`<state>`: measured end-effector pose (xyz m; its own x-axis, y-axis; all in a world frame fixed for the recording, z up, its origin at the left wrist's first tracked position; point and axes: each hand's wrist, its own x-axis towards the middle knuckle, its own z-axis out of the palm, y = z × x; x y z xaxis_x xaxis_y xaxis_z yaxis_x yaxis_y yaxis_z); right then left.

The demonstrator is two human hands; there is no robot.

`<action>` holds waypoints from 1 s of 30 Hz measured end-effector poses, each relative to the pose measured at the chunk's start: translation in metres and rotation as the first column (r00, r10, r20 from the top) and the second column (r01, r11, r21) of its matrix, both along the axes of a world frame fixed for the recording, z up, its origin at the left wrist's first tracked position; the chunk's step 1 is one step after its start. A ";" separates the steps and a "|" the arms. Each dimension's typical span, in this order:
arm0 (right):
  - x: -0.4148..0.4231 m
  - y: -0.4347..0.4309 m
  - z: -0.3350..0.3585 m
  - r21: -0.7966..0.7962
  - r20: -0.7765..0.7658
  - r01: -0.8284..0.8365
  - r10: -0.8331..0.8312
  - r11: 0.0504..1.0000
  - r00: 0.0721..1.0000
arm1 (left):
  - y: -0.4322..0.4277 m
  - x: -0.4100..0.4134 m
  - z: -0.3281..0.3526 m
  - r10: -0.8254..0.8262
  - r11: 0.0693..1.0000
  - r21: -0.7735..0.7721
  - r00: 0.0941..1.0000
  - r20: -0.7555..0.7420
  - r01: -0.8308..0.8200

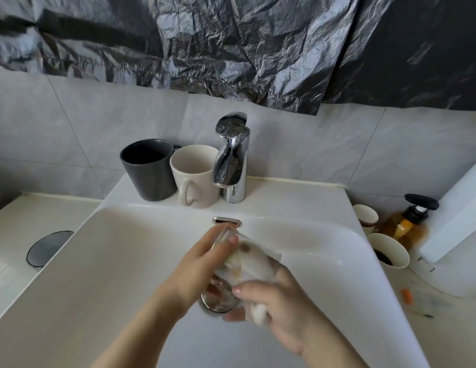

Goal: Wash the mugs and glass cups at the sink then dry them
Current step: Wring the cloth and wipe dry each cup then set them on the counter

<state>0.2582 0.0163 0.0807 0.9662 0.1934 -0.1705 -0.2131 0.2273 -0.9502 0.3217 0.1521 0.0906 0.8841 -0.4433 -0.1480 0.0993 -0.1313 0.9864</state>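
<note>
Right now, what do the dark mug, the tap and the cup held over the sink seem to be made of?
Dark mug: likely ceramic, matte charcoal finish, no shine.
Tap: metal, polished chrome, with mirror-like reflections.
Cup gripped by the left hand: apparently clear glass, see-through with bright edges; the cloth in the right hand covers most of it.
</note>
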 end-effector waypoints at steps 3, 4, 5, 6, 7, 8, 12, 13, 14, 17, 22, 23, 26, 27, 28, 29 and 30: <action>0.002 0.010 -0.013 -0.503 0.171 0.142 -0.063 0.853 0.983 | -0.003 0.000 0.005 0.038 0.999 0.020 0.965 -0.258 -0.034; 0.001 0.012 -0.014 -0.468 0.142 0.111 -0.049 0.877 0.989 | -0.004 0.000 0.004 0.092 0.996 0.035 0.972 -0.216 -0.086; 0.000 0.013 -0.008 -0.348 0.081 0.056 -0.029 0.936 0.996 | -0.005 -0.001 0.001 0.138 0.990 0.031 0.982 -0.130 -0.135; 0.000 0.011 -0.001 -0.157 -0.001 -0.011 0.012 0.988 1.000 | -0.006 -0.002 0.000 0.174 0.985 0.016 0.984 -0.034 -0.173; -0.002 0.009 0.006 0.066 -0.066 -0.046 0.050 0.997 0.997 | -0.005 -0.002 -0.003 0.169 0.986 -0.007 0.982 0.079 -0.169; -0.002 0.005 0.011 0.249 -0.113 -0.039 0.069 0.968 0.991 | -0.004 -0.001 -0.004 0.148 0.989 -0.016 0.972 0.180 -0.147; -0.004 -0.004 0.019 0.353 -0.092 -0.016 0.052 0.936 0.994 | 0.000 0.000 -0.003 0.005 0.999 0.038 0.979 0.203 -0.013; -0.003 -0.002 0.017 0.233 -0.052 -0.012 0.025 0.972 0.998 | 0.001 0.000 0.000 -0.025 1.000 0.013 0.996 0.080 0.024; -0.002 0.001 0.014 0.054 -0.002 0.009 -0.009 0.998 1.000 | 0.002 -0.001 0.006 -0.041 0.999 -0.025 0.996 -0.081 0.039; 0.000 0.011 0.005 -0.378 0.146 0.064 -0.009 0.924 0.989 | -0.001 0.000 0.005 0.036 0.998 -0.033 0.971 -0.237 -0.045; -0.003 0.002 0.012 0.199 -0.051 -0.081 0.093 0.977 0.994 | -0.007 -0.003 -0.008 0.146 0.988 -0.072 0.964 0.223 -0.133; -0.003 -0.002 0.014 0.317 -0.085 -0.070 0.101 0.946 0.991 | -0.005 -0.002 -0.010 0.117 0.993 -0.067 0.951 0.285 -0.102; -0.003 -0.004 0.017 0.310 -0.076 -0.012 0.038 0.951 0.996 | -0.001 -0.002 -0.005 0.019 1.000 0.011 0.965 0.262 -0.023; -0.001 -0.003 0.015 0.184 -0.039 0.017 -0.010 0.983 0.999 | 0.000 -0.002 -0.001 -0.008 1.000 0.008 0.989 0.145 0.007; -0.001 0.000 0.013 -0.034 0.029 0.055 -0.054 0.998 0.998 | -0.001 -0.003 0.003 -0.031 0.999 -0.022 0.999 -0.016 0.030; -0.001 0.003 0.010 -0.264 0.103 0.085 -0.060 0.961 0.993 | -0.002 -0.004 0.006 -0.031 0.999 -0.046 0.988 -0.150 0.025; 0.000 0.007 0.007 -0.411 0.135 0.085 -0.032 0.908 0.990 | -0.003 -0.003 0.006 -0.003 0.999 -0.052 0.974 -0.225 -0.009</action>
